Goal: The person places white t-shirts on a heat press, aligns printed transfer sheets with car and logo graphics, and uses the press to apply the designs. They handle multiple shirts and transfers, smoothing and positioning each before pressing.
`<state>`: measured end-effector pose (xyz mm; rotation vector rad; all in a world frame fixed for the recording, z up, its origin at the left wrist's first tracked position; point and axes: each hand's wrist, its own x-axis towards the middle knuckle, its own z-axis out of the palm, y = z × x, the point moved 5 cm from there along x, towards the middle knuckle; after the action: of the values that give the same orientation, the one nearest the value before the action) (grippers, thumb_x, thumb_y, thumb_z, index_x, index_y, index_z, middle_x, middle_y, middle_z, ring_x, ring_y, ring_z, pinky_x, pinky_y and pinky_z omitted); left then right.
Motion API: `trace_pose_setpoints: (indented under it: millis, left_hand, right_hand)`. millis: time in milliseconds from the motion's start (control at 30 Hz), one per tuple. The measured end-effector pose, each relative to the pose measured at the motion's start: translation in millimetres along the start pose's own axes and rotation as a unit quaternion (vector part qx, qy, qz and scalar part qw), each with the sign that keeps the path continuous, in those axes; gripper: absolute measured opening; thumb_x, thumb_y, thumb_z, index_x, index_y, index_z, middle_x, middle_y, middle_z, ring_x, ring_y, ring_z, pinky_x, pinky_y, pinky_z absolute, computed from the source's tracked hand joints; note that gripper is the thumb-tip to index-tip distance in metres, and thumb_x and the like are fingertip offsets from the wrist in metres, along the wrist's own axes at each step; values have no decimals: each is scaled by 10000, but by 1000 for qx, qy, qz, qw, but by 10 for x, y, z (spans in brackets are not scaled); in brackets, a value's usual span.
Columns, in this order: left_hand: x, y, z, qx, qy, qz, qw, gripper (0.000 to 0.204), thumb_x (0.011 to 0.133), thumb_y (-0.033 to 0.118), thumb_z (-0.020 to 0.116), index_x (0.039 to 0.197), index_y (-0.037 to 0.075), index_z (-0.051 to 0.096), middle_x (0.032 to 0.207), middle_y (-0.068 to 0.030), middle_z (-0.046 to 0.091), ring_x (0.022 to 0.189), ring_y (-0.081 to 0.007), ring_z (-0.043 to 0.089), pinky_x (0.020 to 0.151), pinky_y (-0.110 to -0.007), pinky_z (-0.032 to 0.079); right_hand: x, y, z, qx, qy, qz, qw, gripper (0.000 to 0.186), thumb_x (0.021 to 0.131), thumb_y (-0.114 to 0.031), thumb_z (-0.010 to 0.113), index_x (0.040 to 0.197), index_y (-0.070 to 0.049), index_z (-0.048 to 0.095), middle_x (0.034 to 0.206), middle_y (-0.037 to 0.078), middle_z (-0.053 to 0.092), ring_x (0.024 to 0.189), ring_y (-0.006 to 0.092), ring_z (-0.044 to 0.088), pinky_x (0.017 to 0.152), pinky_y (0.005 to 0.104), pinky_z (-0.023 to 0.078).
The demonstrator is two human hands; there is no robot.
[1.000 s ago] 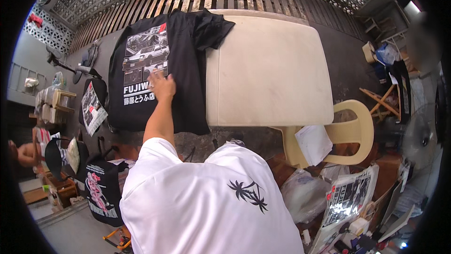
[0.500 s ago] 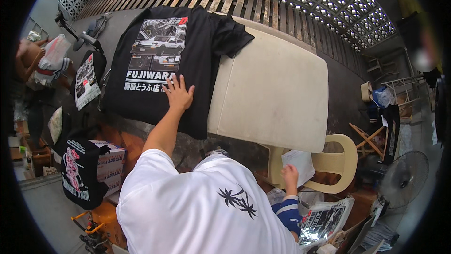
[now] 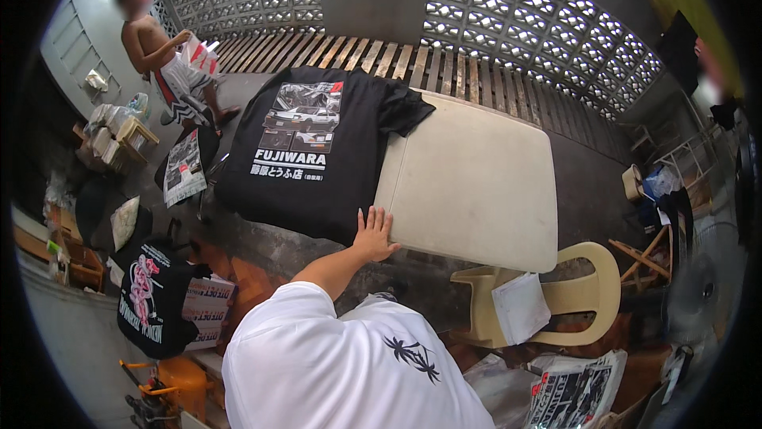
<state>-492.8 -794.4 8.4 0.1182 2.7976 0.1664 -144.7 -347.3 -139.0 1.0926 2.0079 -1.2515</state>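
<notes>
Nearest: the wearer's white top (image 3: 357, 369) with 2 dark palm trees. Left hand (image 3: 375, 238) is palm down, fingers apart, clamped on nothing; it lies at the table's near edge, where the near right corner of a black shirt (image 3: 349, 199) meets the bare tabletop. Fingertips seem to touch the cloth or the edge, can't tell which. Right hand out of frame, state can't be told.

Lower right: stack of printed sheets (image 3: 575, 389), similar picture and lettering. Just past it, cream plastic chair (image 3: 591, 302) by the table's near right corner, white papers (image 3: 520, 307) on its seat. Lower left: another black shirt with pink print (image 3: 147, 290), beside boxes (image 3: 213, 310).

Further out, the cream table (image 3: 484, 183): black shirt covers its left part, print up, lettering toward the near edge, 1 sleeve across the far edge toward the right. Progress, as judged: laying out looks done, body spread mostly flat, print in place and whole. Left as is: shirt unfolded, that sleeve loose and creased. Whether the print is fully set, can't tell.

Past the table's left edge: printed sheet (image 3: 184, 167) on a dark seat. Far: another person (image 3: 151, 48) with white-and-red bag (image 3: 200, 56), wooden slats (image 3: 397, 64), lattice wall (image 3: 540, 24).
</notes>
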Motion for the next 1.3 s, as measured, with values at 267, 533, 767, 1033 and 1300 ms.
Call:
trace_pose_setpoints:
  millis: [267,533,767,1033,1300]
  left_hand:
    - [-228,561,152,24,-105,-25,994,1171,874,468,679,1696,104,-71,1736,-284,-129,1575,-535,-165,1218,-709,-104]
    - [-144,836,47,-5,-200,-120,972,1253,853,500,705,1680,150,-169,1720,-280,-206,1560,-544,-206,1203,-736,-71]
    - [65,1119,69,-96,-307,-91,942,1443,752,715,796,1682,164,-161,1704,-317,-199,1528,-617,-182,1228,-712,2]
    - [42,1303,75,-2,-296,-109,949,1436,752,724,794,1685,173,-148,1705,-317,-200,1517,-640,-175,1222,-727,78]
    - [-213,1769,1049,-82,-294,322,896,643,948,436,666,1511,140,572,1531,-210,555,1420,-442,508,1164,-522,435]
  right_hand:
    - [-334,269,-114,135,33,14,990,207,954,-213,695,864,-31,740,831,88,736,765,166,699,694,378,571]
    - [-620,634,-163,177,60,9,982,207,947,-220,711,901,-22,748,857,99,748,789,172,708,719,375,574]
    - [-788,844,-164,188,90,32,978,215,942,-226,726,933,-13,754,881,108,758,810,177,716,742,372,576]
    - [-858,839,-13,176,119,53,976,233,935,-233,743,969,-3,762,908,118,771,834,183,725,767,368,579]
    - [-880,157,215,131,152,-185,962,258,929,-240,760,1006,6,769,934,129,783,859,189,735,793,365,582]
